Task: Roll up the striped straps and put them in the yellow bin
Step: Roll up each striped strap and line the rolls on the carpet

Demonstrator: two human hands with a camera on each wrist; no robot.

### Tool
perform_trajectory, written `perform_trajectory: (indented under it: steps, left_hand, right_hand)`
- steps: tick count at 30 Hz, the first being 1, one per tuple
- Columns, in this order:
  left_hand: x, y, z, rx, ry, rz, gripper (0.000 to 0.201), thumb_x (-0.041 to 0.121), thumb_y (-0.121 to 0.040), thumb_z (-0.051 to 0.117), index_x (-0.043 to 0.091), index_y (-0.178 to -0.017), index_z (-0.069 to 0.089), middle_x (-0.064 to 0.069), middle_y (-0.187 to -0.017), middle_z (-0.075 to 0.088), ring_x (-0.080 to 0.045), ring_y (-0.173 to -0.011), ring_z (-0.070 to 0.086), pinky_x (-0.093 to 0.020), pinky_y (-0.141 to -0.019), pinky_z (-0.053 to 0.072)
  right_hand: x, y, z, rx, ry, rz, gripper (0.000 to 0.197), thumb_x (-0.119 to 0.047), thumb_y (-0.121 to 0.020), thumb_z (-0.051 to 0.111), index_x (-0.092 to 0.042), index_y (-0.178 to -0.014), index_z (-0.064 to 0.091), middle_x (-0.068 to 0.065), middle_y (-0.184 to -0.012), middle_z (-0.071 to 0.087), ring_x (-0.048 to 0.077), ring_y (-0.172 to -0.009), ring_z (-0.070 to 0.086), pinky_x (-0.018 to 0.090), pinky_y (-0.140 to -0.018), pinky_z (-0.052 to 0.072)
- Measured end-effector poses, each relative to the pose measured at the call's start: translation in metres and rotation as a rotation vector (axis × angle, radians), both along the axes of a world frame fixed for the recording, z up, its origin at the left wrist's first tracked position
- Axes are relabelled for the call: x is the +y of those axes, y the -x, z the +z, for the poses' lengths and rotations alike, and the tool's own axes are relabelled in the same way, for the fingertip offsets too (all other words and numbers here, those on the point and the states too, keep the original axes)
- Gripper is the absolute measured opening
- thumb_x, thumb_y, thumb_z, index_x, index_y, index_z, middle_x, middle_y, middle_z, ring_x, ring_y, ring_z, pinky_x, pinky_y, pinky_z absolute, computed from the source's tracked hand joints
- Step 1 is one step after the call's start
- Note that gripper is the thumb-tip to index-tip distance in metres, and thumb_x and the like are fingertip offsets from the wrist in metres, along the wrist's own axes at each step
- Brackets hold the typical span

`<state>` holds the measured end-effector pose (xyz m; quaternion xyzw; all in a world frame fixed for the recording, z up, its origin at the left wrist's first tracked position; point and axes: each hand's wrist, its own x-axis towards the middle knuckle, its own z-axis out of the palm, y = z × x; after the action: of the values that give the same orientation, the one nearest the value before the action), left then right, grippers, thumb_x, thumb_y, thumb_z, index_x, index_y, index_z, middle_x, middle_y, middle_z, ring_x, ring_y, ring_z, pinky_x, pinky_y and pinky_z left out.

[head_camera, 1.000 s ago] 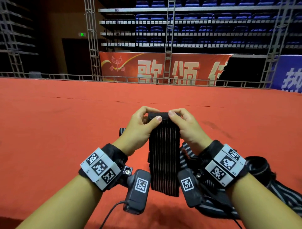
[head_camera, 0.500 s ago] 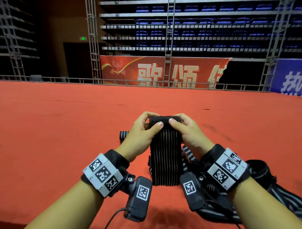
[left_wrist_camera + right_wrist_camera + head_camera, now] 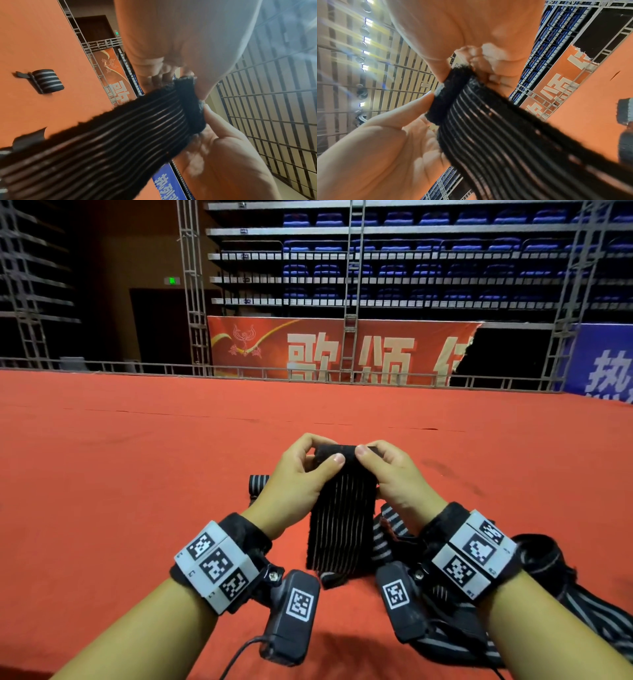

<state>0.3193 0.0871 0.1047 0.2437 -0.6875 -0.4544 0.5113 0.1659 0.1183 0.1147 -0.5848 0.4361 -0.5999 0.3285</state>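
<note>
Both hands, left hand (image 3: pixel 297 474) & right hand (image 3: pixel 394 474), pinch the rolled top of a black ribbed striped strap (image 3: pixel 340 525) held above red carpet (image 3: pixel 120 491), roll barely begun; one rolled striped strap (image 3: pixel 48 81) lies done, tangled pile (image 3: pixel 548 577) left, no yellow bin in view.

fingertips: most of my left hand (image 3: pixel 301 474) and right hand (image 3: pixel 394 477) fingers sit behind the strap's (image 3: pixel 342 508) rolled top, unseen.
pile of straps (image 3: pixel 561 583): lower right, cut by the frame edge, partly behind my right wrist.
small roll (image 3: pixel 257 486): half hidden behind my left hand.
strap tail: runs off the lower edge in both wrist views.
</note>
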Motion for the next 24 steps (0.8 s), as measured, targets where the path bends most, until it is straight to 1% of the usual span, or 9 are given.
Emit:
perform_trajectory:
  steps: [3, 5, 8, 11, 13, 16, 18, 22, 24]
  left_hand:
    - [-0.0013, 0.0000, -0.0033, 0.008, -0.046, 0.029, 0.006, 0.022, -0.097, 0.058, 0.016, -0.099, 0.060, -0.002, -0.085, 0.067, -0.011, -0.077, 0.064, -0.029, -0.070, 0.052]
    - [-0.0030, -0.0011, -0.0037, 0.019, -0.038, 0.022, 0.003, 0.018, -0.097, 0.059, 0.017, -0.100, 0.060, -0.006, -0.088, 0.067, -0.014, -0.079, 0.065, -0.030, -0.070, 0.052]
    - [-0.0034, -0.0033, -0.0021, 0.013, -0.010, 0.015, 0.010, 0.013, -0.095, 0.062, 0.017, -0.103, 0.059, -0.010, -0.094, 0.067, -0.014, -0.082, 0.066, -0.025, -0.067, 0.052]
    - [-0.0025, -0.0019, -0.0045, -0.017, -0.048, 0.011, 0.010, 0.021, -0.096, 0.061, 0.019, -0.105, 0.059, -0.002, -0.092, 0.067, -0.010, -0.082, 0.065, -0.024, -0.068, 0.052]
    - [-0.0010, 0.0005, -0.0071, -0.008, -0.083, -0.005, 0.012, 0.025, -0.097, 0.058, 0.016, -0.104, 0.059, 0.001, -0.089, 0.068, -0.009, -0.080, 0.066, -0.025, -0.069, 0.054]
    - [0.0005, 0.0030, -0.0076, 0.015, -0.025, 0.024, 0.013, 0.019, -0.096, 0.060, 0.012, -0.107, 0.058, -0.004, -0.092, 0.067, -0.010, -0.083, 0.065, -0.028, -0.075, 0.055]
    - [0.0010, 0.0035, -0.0068, 0.002, 0.020, 0.039, 0.015, 0.016, -0.095, 0.061, 0.010, -0.109, 0.058, -0.006, -0.094, 0.066, -0.011, -0.085, 0.064, -0.029, -0.077, 0.055]
    - [0.0006, 0.0029, -0.0083, -0.013, -0.062, 0.022, 0.013, 0.022, -0.096, 0.061, 0.017, -0.108, 0.059, -0.003, -0.091, 0.067, -0.012, -0.082, 0.065, -0.030, -0.071, 0.054]
    - [-0.0013, 0.0014, -0.0091, -0.014, -0.034, 0.024, 0.011, 0.020, -0.095, 0.062, 0.016, -0.105, 0.058, -0.004, -0.088, 0.065, -0.013, -0.081, 0.064, -0.031, -0.070, 0.053]
  right_hand:
    - [-0.0006, -0.0018, -0.0016, 0.004, 0.074, 0.004, 0.001, -0.004, -0.095, 0.055, -0.005, -0.095, 0.056, 0.005, -0.080, 0.060, 0.005, -0.067, 0.058, 0.016, -0.061, 0.048]
    - [0.0001, -0.0038, -0.0027, -0.015, 0.046, 0.012, 0.004, -0.010, -0.096, 0.054, -0.006, -0.095, 0.055, 0.002, -0.080, 0.060, 0.003, -0.065, 0.058, 0.016, -0.059, 0.048]
    - [0.0011, -0.0032, -0.0033, -0.019, -0.069, 0.018, 0.017, -0.026, -0.098, 0.052, -0.009, -0.093, 0.056, -0.001, -0.077, 0.060, 0.004, -0.061, 0.060, 0.020, -0.055, 0.048]
    - [-0.0001, -0.0012, -0.0018, -0.060, -0.022, 0.021, 0.003, -0.008, -0.095, 0.055, -0.009, -0.093, 0.057, 0.007, -0.083, 0.061, 0.012, -0.070, 0.060, 0.021, -0.060, 0.051]
    - [-0.0017, -0.0005, -0.0016, -0.070, 0.004, 0.013, 0.009, 0.000, -0.091, 0.057, -0.009, -0.094, 0.057, 0.010, -0.086, 0.061, 0.016, -0.074, 0.059, 0.023, -0.064, 0.051]
    - [-0.0023, -0.0007, -0.0035, -0.150, -0.047, 0.030, 0.004, -0.011, -0.092, 0.060, -0.010, -0.094, 0.056, 0.002, -0.080, 0.063, 0.012, -0.071, 0.060, 0.022, -0.062, 0.050]
    - [-0.0020, -0.0003, -0.0056, -0.139, -0.072, 0.040, 0.010, -0.018, -0.093, 0.060, -0.009, -0.092, 0.057, -0.002, -0.075, 0.064, 0.010, -0.068, 0.062, 0.021, -0.059, 0.049]
    - [0.0000, 0.0024, -0.0062, -0.060, 0.017, 0.034, 0.005, -0.003, -0.092, 0.058, -0.006, -0.095, 0.055, 0.004, -0.078, 0.060, 0.010, -0.068, 0.058, 0.020, -0.061, 0.051]
    - [0.0004, 0.0021, -0.0073, -0.057, 0.012, 0.040, 0.005, -0.006, -0.093, 0.058, -0.007, -0.097, 0.056, 0.004, -0.081, 0.059, 0.009, -0.070, 0.058, 0.020, -0.063, 0.051]
